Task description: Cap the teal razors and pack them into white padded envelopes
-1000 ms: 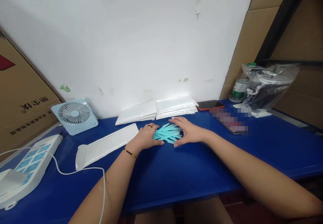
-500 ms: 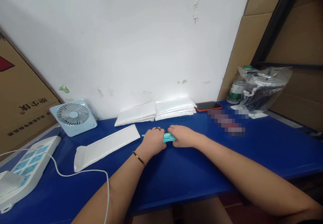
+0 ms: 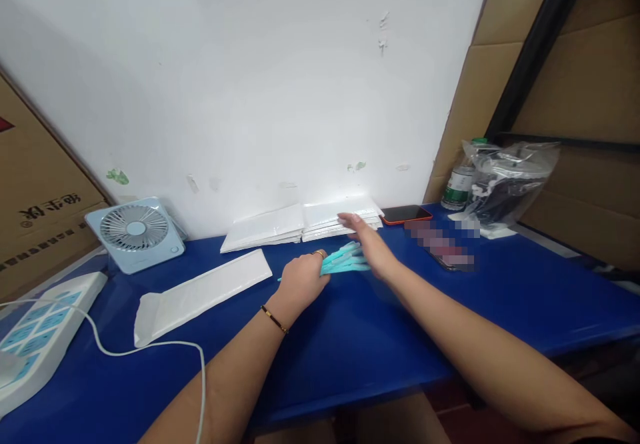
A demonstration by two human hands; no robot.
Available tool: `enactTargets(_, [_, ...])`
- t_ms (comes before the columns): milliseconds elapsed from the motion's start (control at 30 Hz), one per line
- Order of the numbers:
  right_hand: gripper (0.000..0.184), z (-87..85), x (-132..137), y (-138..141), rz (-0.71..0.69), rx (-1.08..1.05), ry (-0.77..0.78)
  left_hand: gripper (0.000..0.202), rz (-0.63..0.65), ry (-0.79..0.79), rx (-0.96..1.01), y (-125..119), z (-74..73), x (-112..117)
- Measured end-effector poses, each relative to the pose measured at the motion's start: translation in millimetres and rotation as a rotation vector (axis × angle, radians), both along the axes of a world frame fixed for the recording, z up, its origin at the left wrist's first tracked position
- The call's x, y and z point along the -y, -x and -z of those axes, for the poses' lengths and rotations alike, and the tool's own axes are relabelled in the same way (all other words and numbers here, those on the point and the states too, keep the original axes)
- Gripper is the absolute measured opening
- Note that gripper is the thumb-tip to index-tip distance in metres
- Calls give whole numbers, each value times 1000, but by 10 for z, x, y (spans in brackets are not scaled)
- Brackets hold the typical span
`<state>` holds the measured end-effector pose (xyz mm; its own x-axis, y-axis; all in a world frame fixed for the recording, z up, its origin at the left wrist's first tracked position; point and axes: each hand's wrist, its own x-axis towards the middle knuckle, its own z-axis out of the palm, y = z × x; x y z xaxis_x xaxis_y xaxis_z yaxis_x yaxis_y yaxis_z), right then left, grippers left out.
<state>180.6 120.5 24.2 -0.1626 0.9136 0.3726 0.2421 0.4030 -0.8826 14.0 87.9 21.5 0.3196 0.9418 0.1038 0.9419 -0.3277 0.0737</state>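
Note:
My left hand (image 3: 303, 279) is wrapped round a bundle of thin turquoise sticks (image 3: 346, 260), just above the blue table. The sticks fan out to the right of the fist, and one thin tip pokes out on its left. Exactly what kind of thing they are is too small to tell. At the fanned end is my right hand (image 3: 371, 247), its fingers stretched out and raised, its palm facing the sticks. Whether that palm touches them I cannot tell. Left of my left hand lies a single white padded envelope (image 3: 205, 294).
Stacked white envelopes (image 3: 265, 227) lie against the wall. A blue fan (image 3: 135, 234) and a power strip (image 3: 45, 337) with a white cable (image 3: 150, 345) are on the left. An orange-edged phone (image 3: 407, 215), a bottle (image 3: 456, 187) and a clear plastic bag (image 3: 510, 184) stand at the right.
My right hand has let go of the turquoise bundle and opened, its fingers lifting. The bundle's right end now shows spread out. My left hand keeps its hold. The view has shifted slightly.

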Motion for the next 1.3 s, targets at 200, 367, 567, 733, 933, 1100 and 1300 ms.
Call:
enactTargets(200, [58,5,111,92,-195,97,-28,19,7,30,-56,-12,-8,38])
enactTargets(367, [60,-47,238,72,-102,845,-333,18,-41,-15,-67,-33,-49,74])
enactTargets(567, [20,48,209,183,-8,1188,-262,19,-67,-33,-62,-5,-72,88])
enactTargets(733, [51,-422,265,-31,-201,695,-392,21,-47,11,356,22,-38,16])
enactTargets(933, [24,-898,422,320,-225,473,-479,21,42,33,939,-108,53,-5])
enactTargets(1100, [31,-602,344,590,-90,688,-462,14,56,83,956,-87,246,-61])
enactTargets(1300, [34,-494,224,340,-104,705,-365,22,53,184,731,23,278,-116])
